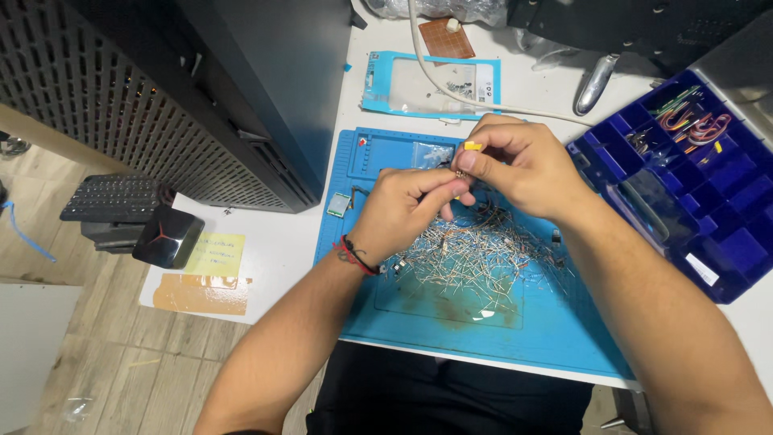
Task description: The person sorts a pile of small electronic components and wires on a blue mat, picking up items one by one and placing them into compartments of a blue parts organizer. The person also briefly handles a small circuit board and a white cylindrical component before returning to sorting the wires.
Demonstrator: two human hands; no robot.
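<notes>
Both hands meet above a blue work mat [564, 338]. My left hand [398, 211], with a red and black band at the wrist, pinches a small metal-legged component [460, 172] between thumb and fingers. My right hand [515, 165] grips the same small part from the other side, and a small yellow piece [473, 147] shows at its fingertips. Under the hands lies a heap of several thin metal leads and small parts [475, 258] spread over the mat.
A dark blue compartment box [725, 234] with coloured wires stands at the right. A light blue plastic pouch [431, 84] and a white cable [499, 109] lie behind the mat. A black perforated computer case [161, 97] stands at the left. A small green board [338, 205] sits at the mat's left edge.
</notes>
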